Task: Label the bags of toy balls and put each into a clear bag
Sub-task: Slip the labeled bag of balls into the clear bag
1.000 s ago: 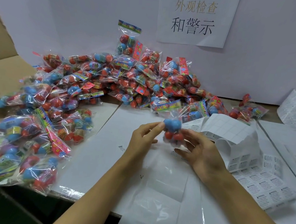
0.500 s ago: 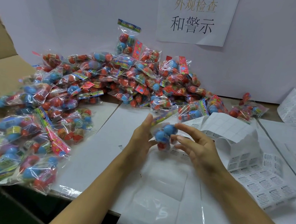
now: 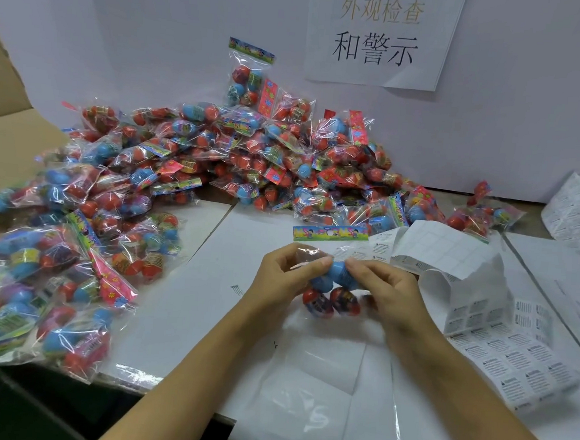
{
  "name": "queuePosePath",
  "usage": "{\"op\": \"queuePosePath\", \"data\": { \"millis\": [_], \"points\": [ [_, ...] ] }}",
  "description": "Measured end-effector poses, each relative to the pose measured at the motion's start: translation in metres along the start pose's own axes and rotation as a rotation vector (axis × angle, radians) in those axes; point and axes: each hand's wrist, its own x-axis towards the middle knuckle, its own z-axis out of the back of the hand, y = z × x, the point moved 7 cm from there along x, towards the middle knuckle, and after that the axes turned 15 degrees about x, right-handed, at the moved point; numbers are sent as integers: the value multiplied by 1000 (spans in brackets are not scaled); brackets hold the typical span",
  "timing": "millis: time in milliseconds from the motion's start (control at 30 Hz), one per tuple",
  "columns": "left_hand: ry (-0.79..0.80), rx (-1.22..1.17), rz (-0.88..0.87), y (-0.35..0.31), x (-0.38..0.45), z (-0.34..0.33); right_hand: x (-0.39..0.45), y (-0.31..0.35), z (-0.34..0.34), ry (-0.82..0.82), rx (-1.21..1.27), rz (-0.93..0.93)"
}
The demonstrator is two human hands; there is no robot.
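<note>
- So the bag of toy balls (image 3: 332, 284) is up off the tabletop (image 3: 208, 283), held between both hands right in the middle of the view, a bit above the clear bags (image 3: 306, 403) lying flat near the front edge.
- Left hand (image 3: 284, 281) has its grip pinched on the left side of the bag, thumb and fingers curled onto the film. Right hand (image 3: 386, 288) is doing the same on the right side, fingertips on the blue ball (image 3: 338, 273).
- The bit that matters: the bag's long axis runs away from the person. Printed header card (image 3: 330, 232) points up and back toward the pile of toy bags (image 3: 217, 166), the two red balls (image 3: 331, 300) hang at the near end, just under the hands.
- So the low end already faces the clear bags below. Looks to me like it could drop in ball-end first without flipping.
- Label sheet (image 3: 512, 355) sits to the right, so the right hand is the nearer one for peeling a sticker. I can't tell if this bag has a label on it yet.
- Film is slippery and the balls shift around, so I'd guess the pinch could slide.
</note>
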Motion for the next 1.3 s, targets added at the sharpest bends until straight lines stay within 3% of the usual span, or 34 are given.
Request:
{"op": "queuePosePath", "data": {
  "millis": [533,867,933,1067,1300],
  "points": [
    [6,-7,61,2,1,2,-3,3,-3,-6,-2,4],
    [194,-13,54,3,-5,-14,4,11,4,15,327,-14],
    [184,-30,36,4,-4,-13,3,13,1,84,248,-2],
    [187,-37,-13,-2,-5,-9,-5,3,-10,191,-184,-36],
    [242,48,29,-6,-8,-10,-5,8,-4,238,-324,-51]
  ]
}}
